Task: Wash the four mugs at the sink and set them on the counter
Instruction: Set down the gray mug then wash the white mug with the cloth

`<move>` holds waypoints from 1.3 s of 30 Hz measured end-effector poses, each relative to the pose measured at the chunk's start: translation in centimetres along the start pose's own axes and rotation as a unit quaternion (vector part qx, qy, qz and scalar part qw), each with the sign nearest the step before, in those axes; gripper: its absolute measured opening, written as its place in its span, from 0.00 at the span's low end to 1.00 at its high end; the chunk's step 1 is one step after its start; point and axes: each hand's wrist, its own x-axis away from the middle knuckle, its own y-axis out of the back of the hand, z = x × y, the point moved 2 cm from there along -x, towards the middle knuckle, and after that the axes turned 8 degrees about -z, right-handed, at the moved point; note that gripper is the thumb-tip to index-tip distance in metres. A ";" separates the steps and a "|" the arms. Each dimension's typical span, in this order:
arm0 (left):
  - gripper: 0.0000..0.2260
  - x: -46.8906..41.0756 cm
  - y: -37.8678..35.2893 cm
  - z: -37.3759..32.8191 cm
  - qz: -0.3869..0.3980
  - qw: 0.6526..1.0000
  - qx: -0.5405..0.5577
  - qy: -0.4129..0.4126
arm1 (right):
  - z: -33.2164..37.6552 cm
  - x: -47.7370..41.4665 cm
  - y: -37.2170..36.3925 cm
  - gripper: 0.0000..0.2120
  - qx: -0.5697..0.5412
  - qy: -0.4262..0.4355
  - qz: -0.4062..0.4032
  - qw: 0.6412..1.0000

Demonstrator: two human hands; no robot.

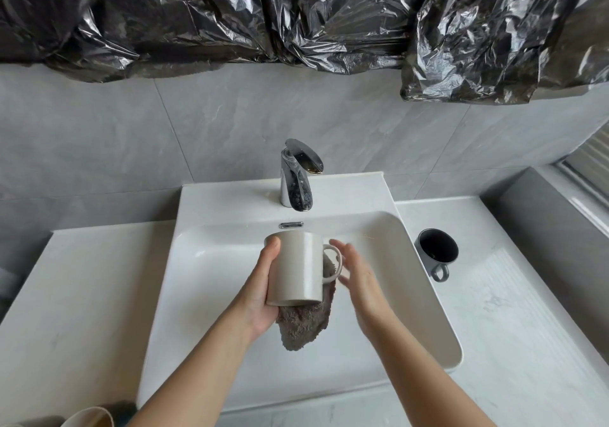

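- Gripping a beige mug [296,271] around its body, the left hand [263,291] holds it over the basin of the white sink [428,295], with the handle pointing right.
- A grey-brown cloth [303,328] hangs from beneath the mug, against the left palm.
- The right hand [359,281] hovers just beside the handle, fingers straight and apart, holding nothing; it is blurred.
- A dark grey mug [436,250] stands upright on the counter [510,328] just right of the sink.
- The rim of a pale mug [89,418] shows at the lower left edge.
- A chrome faucet [296,176] stands behind the basin.
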 end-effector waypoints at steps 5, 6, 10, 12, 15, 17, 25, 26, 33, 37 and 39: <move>0.25 0.3 -0.3 -0.5 0.029 0.998 -0.049 0.005 | 2.0 -0.7 0.1 0.15 0.093 0.013 0.011 0.996; 0.24 0.2 -0.4 -0.5 0.027 0.998 -0.058 0.008 | 1.8 -0.9 0.0 0.16 0.106 0.009 0.022 0.994; 0.28 0.0 0.1 -0.6 0.004 0.998 -0.059 0.033 | 1.2 -1.3 -0.2 0.20 0.106 -0.009 0.088 0.990; 0.29 0.0 0.7 -0.7 -0.017 0.997 -0.040 0.059 | 0.9 -1.2 -0.3 0.22 0.047 -0.047 0.112 0.991; 0.31 -0.4 2.0 -0.4 -0.060 0.992 0.004 0.115 | 0.3 -0.7 -0.7 0.26 -0.036 -0.101 0.128 0.986; 0.24 -0.9 3.0 -0.1 -0.103 0.985 0.017 0.138 | 0.5 -0.6 -0.6 0.26 -0.066 -0.117 0.108 0.985; 0.06 -0.4 3.3 -3.4 -0.214 0.969 0.062 -0.106 | 2.2 -1.1 -0.4 0.22 0.118 0.041 -0.075 0.989; 0.05 0.0 2.3 -3.5 -0.220 0.963 0.052 -0.147 | 2.0 -1.2 -0.6 0.21 0.141 0.047 -0.088 0.985; 0.07 0.8 -1.5 -1.2 -0.234 0.865 -0.183 -0.404 | 1.0 -0.9 -2.9 0.19 0.167 0.048 -0.100 0.980; 0.18 0.6 -1.1 -0.4 -0.206 0.751 -0.340 -0.527 | 1.3 -0.6 -2.9 0.19 0.160 0.042 -0.108 0.980; 0.16 0.1 -0.7 -0.4 -0.217 0.703 -0.399 -0.548 | 1.5 -0.4 -3.3 0.18 0.161 0.043 -0.103 0.981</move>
